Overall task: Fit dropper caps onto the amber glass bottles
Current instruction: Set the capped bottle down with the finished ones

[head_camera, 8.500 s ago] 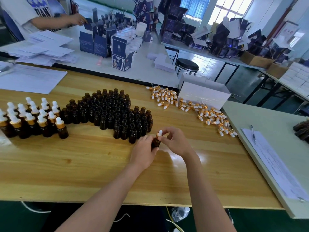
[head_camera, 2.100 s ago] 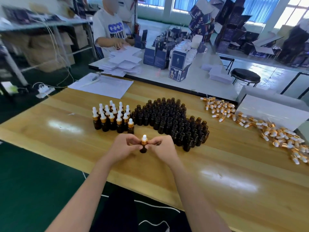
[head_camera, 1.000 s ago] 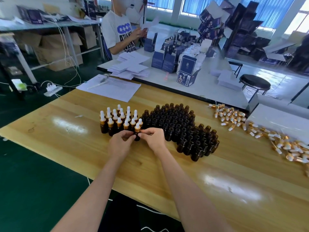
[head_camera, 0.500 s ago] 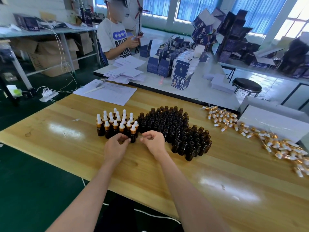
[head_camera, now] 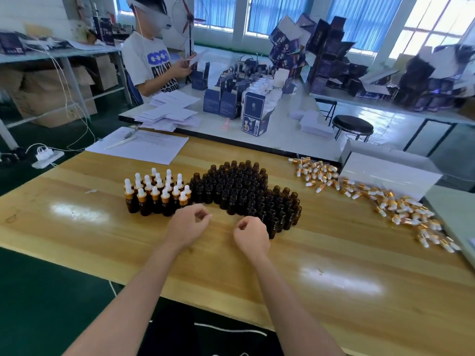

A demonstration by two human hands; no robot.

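Note:
Several capped amber bottles (head_camera: 156, 196) with gold collars and white bulbs stand in a cluster left of centre on the wooden table (head_camera: 102, 235). Right beside them stands a dense group of uncapped amber bottles (head_camera: 244, 196). Loose dropper caps (head_camera: 365, 194) lie scattered along the table's right side. My left hand (head_camera: 189, 226) hovers just in front of the capped cluster, fingers loosely curled, holding nothing. My right hand (head_camera: 250, 233) is in front of the uncapped bottles, fingers also loosely curled and empty.
A white open box (head_camera: 388, 170) sits at the back right behind the caps. Sheets of paper with a pen (head_camera: 138, 145) lie at the table's back left. A person works at a white table (head_camera: 280, 129) beyond, loaded with blue cartons. A black stool (head_camera: 352, 125) stands behind.
Both hands set the newly capped bottle into the capped cluster, let it go and drew back toward me. My right hand has shifted to the right.

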